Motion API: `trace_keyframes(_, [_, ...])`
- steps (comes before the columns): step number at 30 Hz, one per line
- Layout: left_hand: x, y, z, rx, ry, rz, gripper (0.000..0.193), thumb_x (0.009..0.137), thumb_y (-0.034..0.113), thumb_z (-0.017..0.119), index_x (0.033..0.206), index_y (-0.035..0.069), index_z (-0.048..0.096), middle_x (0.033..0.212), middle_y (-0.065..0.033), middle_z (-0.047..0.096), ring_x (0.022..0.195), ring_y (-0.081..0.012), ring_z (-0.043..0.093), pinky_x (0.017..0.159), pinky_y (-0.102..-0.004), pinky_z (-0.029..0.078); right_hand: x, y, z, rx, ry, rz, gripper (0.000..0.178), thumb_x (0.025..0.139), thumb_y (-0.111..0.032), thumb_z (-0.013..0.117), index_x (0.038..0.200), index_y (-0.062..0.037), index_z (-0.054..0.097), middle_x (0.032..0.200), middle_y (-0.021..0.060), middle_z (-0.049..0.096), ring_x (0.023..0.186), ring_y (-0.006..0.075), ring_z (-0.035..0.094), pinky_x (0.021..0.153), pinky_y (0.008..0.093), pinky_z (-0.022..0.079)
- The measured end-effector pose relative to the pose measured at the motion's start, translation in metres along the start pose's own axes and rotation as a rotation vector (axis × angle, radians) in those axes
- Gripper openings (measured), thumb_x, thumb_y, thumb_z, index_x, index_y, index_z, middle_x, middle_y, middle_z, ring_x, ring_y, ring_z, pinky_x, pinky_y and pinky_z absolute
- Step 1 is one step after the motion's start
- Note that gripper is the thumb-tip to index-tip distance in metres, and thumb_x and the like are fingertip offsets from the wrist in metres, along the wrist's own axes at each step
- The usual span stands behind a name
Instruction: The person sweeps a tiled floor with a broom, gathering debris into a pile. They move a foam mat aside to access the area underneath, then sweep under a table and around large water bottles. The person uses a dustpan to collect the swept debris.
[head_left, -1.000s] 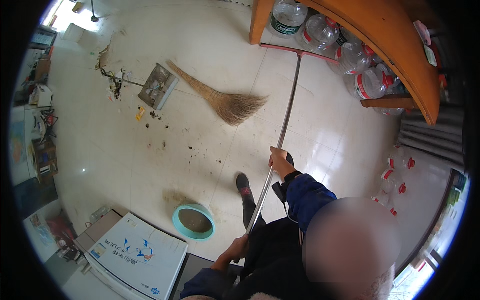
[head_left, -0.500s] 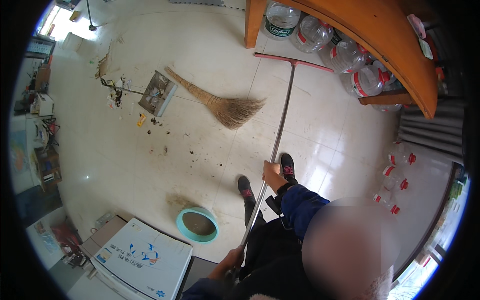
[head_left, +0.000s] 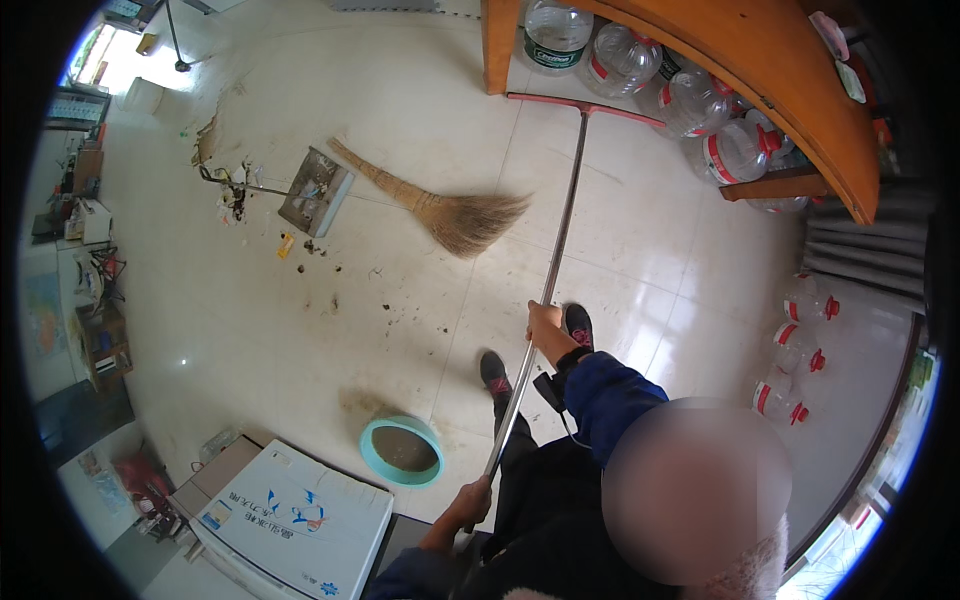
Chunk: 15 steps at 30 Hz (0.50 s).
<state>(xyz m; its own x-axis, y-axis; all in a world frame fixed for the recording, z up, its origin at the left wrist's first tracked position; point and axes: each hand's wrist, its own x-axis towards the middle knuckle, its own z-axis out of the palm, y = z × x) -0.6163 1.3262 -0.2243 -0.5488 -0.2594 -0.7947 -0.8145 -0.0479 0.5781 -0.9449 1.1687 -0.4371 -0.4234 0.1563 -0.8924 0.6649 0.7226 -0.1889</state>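
A floor squeegee [head_left: 562,232] with a long metal pole and a thin red head runs from my body up across the tiled floor. My right hand [head_left: 544,325] is wrapped round the middle of the pole, above my shoes. Lower down, close to the pole's near end, my left hand [head_left: 470,502] is closed on it too. The red head lies on the floor at the far end, just in front of big clear plastic bottles [head_left: 622,58] under an orange wooden table [head_left: 740,45].
A straw broom [head_left: 465,222] and a metal dustpan [head_left: 316,190] lie left of the pole, with scattered litter [head_left: 285,245] around. A turquoise basin [head_left: 432,452] of murky water stands beside a white chest freezer [head_left: 300,510]. More bottles [head_left: 796,345] line the right wall.
The squeegee head has slid slightly farther away, toward the bottles and the table leg. Both hands keep their hold on the pole. The whole view has shifted a little.
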Motion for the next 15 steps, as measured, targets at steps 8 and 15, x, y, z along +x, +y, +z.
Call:
trace_keyframes(8, [0.061,0.044,-0.03,-0.393,0.195,-0.016,0.043,0.094,0.04,0.038,0.064,0.01,0.042,0.052,0.0025,0.037,0.041,-0.0067,0.035,0.036,-0.0246,0.028,0.047,-0.07,-0.007,0.243,-0.191,-0.154,0.044,0.082,-0.032,0.061,0.056,-0.0021,0.043,0.043,0.01,0.043,0.03,0.0235,0.042,0.029,0.0372,0.034])
trace_keyframes(15, [0.03,-0.009,0.005,0.194,-0.012,-0.089,0.017,0.076,0.005,0.05,0.092,0.002,0.044,0.069,-0.0176,0.056,0.067,-0.0383,0.056,0.058,-0.0477,0.044,0.024,0.002,0.021,-0.176,0.039,-0.151,0.038,0.077,-0.031,0.06,0.068,0.0047,0.051,0.056,0.016,0.057,0.045,0.03,0.06,0.039,0.0406,0.048])
